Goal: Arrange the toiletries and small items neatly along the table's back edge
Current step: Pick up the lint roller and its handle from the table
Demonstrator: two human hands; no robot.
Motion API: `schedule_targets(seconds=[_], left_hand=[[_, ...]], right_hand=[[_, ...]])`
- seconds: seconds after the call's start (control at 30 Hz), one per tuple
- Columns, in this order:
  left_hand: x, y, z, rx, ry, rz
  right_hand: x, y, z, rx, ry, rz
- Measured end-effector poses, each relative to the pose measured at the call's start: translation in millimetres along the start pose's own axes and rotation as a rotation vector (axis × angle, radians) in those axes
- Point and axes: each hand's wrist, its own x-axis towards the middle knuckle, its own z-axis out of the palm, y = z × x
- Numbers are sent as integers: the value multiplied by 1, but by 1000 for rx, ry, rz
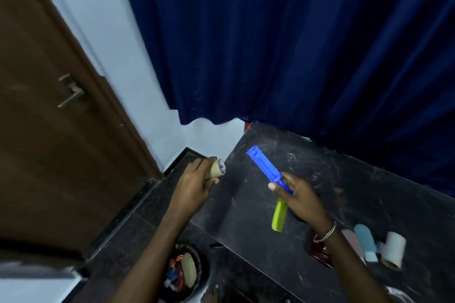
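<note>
My right hand (299, 195) grips a blue comb (264, 163) by its handle, held above the dark table (344, 179) and pointing toward the far left corner. Beneath that hand a yellow-green comb (279, 215) lies flat on the table. My left hand (197, 182) is closed around a beige tube-shaped container (216, 170), held just off the table's left edge. Near my right wrist lie a light blue bottle (365, 241), a pale pink item (350, 237) and a whitish roll (394, 251).
A dark blue curtain (295, 44) hangs behind the table's back edge. A brown door (49, 130) stands at the left. On the floor below the table's left side sits a round bin (187, 273) with wrappers. A dark red item (320, 252) lies under my right wrist.
</note>
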Motion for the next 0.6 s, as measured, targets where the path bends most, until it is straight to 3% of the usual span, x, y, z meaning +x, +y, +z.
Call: schedule_targets(seconds=[0.6], left_hand=[[-169,-160,-87,-1,182,-494]], right_hand=[[34,-54,264,143,-446,19]])
